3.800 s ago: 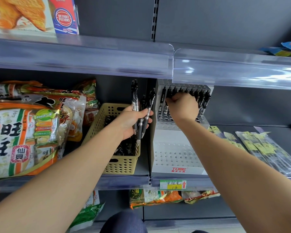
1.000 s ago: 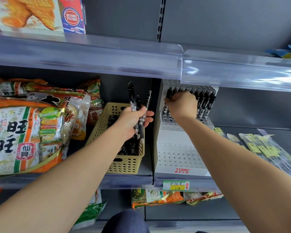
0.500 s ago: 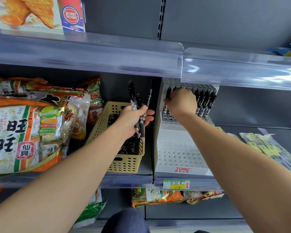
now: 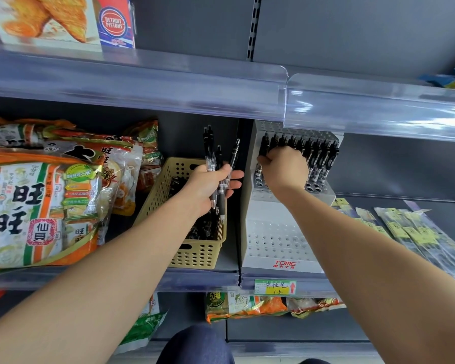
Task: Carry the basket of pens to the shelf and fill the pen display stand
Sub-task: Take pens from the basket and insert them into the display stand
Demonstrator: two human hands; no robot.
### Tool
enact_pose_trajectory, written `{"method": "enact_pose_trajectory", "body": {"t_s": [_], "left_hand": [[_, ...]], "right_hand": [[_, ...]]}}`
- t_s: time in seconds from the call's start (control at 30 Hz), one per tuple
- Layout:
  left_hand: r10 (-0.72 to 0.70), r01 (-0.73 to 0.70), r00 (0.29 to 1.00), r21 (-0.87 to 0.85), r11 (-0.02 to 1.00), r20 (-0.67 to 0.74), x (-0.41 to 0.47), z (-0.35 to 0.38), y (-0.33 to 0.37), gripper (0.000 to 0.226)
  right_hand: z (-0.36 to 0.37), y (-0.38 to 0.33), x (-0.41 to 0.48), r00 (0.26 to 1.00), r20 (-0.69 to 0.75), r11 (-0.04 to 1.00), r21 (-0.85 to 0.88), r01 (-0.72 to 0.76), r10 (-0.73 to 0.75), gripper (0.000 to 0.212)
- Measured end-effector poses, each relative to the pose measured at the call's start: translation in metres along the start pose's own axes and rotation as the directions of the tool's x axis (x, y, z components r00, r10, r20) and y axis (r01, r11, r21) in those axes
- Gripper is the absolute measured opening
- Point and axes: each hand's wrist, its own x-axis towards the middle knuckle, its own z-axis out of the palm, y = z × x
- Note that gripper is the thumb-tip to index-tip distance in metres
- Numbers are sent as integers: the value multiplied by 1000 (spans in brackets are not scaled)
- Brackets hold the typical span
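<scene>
Knee (image 4: 197, 345): dark blue cloth, rounded, nearest of all, below and between both forearms
Shelf (image 4: 195, 281): grey metal with a clear glossy plastic strip along its front lip, under both wrists; a yellow and green price label (image 4: 275, 287) sits in the strip below the right forearm
Basket (image 4: 195, 250): tan plastic, rectangular, walls pierced with rows of round holes; it stands on the shelf directly under the left hand, with a dark heap of loose pens inside
Left hand (image 4: 208, 182): fingers wrapped round a bundle of pens (image 4: 216, 164), clear barrels with black rubbery grips and black caps; the bundle stands upright, tips down over the basket
Display stand (image 4: 273, 243): white plastic, stepped in tiers, each tier drilled with round sockets; red TOME lettering on the front lip; just right of the basket, under the right hand
Right hand (image 4: 284, 169): knuckles up, fingers clenched, pinching one black pen (image 4: 263, 145) upright at the left end of the top tier
Seated pens (image 4: 318, 153): slim black rows standing in sockets behind and right of the right hand
Snack bags (image 4: 37, 206): crinkly glossy orange and white film, left of the left hand
Sleeved packs (image 4: 418, 232): long flat clear wrappers with yellow tags, lying right of the right forearm
Upper shelf (image 4: 142, 82): a curved clear strip above both hands
</scene>
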Motion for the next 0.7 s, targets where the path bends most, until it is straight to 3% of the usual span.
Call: {"method": "enact_pose_trajectory", "body": {"t_s": [0.17,0.27,0.37,0.43,0.53,0.7], "left_hand": [[-6,5,1000,-9,1000,-26,2,0,-1,13],[-7,6,1000,-9,1000,-26,3,0,-2,22],[-8,7,1000,-24,1000,-22,3,3,-3,16],[-8,8,1000,-39,999,-14,1,5,-4,9],[-4,5,1000,-47,999,17,-1,8,-4,5],[16,-16,1000,-5,1000,26,-5,15,-6,11]], "right_hand": [[2,5,-6,999,19,995,85,-46,44,44],[6,4,-13,999,32,955,293,-44,37,49],[1,-5,-19,989,129,766,626,-142,78,38],[-5,-12,-22,963,261,615,750,-243,62,25],[-12,-13,-23,930,367,541,782,-311,3,15],[-22,-6,-23,939,342,547,789,-278,-17,10]]}}
